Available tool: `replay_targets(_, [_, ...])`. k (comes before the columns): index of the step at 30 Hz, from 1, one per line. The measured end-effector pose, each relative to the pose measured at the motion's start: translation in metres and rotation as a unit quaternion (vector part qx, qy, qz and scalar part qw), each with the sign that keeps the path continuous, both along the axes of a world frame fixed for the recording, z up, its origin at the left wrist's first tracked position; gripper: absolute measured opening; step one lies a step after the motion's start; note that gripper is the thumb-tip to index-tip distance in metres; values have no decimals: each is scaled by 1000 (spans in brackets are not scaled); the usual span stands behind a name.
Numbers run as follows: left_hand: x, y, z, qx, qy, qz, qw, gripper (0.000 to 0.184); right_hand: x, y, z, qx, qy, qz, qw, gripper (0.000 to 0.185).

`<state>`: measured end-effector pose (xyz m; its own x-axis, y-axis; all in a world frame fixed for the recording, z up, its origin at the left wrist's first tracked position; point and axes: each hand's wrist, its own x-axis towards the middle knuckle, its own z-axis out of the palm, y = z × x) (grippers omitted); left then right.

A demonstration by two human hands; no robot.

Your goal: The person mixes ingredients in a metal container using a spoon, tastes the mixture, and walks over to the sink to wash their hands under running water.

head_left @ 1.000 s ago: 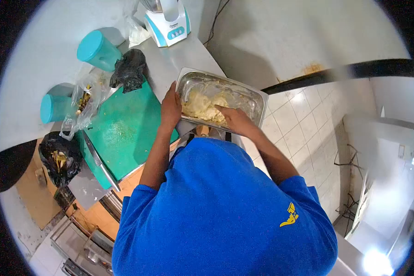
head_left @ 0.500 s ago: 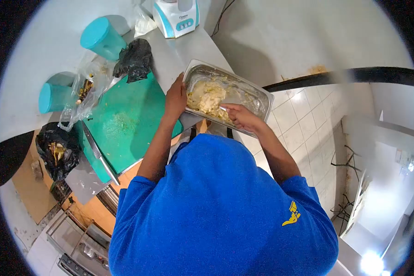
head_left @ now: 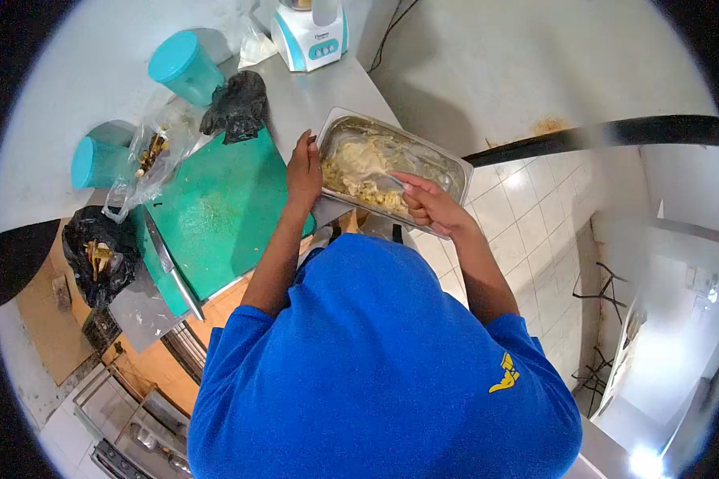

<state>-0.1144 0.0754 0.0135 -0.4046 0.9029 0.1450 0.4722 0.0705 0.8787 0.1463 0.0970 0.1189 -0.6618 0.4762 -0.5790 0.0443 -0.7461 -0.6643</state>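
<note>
Since the earlier frame, our right hand (head_left: 435,209) has moved a little away from the left end of the metal pan (head_left: 407,139), baring more of the spoon-like utensil (head_left: 395,183), and the pale mixture (head_left: 361,160) has been drawn out into a smoother smear. The pan itself has hardly shifted.

We pinch the utensil's handle between thumb and fingers, its working end in the mixture. Our left hand (head_left: 302,172) is closed over the pan's left end, steadying it. The pan sits at the end of the metal surface (head_left: 339,89), partly out over the floor; we cannot tell how it is supported underneath.

As we judge it, the ingredients are already together and partly worked. The upper patch looks creamy, but the part nearest us remains lumpy with yellowish bits, so the blend is uneven. Streaks also cling to the walls and base, not gathered in.

To our left, the knife (head_left: 172,267) lies on the green cutting board (head_left: 216,215), which carries only fine scraps, and peel-like waste sits in the open black bag (head_left: 72,239).
</note>
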Motion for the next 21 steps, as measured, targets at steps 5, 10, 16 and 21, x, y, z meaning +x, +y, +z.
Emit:
replay_targets(5, [1,0,-3,3,-11,1,1000,38,2,-4,59,102,-19,-29,994,41])
replay_targets(10, [0,0,-4,6,-2,-3,1000,39,-5,4,69,595,-124,-13,794,38])
replay_targets(16, [0,1,-5,-10,-13,0,1000,39,0,-15,-38,666,-456,188,559,50])
replay_targets(21, [0,1,-7,9,-2,-3,1000,40,5,-30,-35,688,-439,116,566,53])
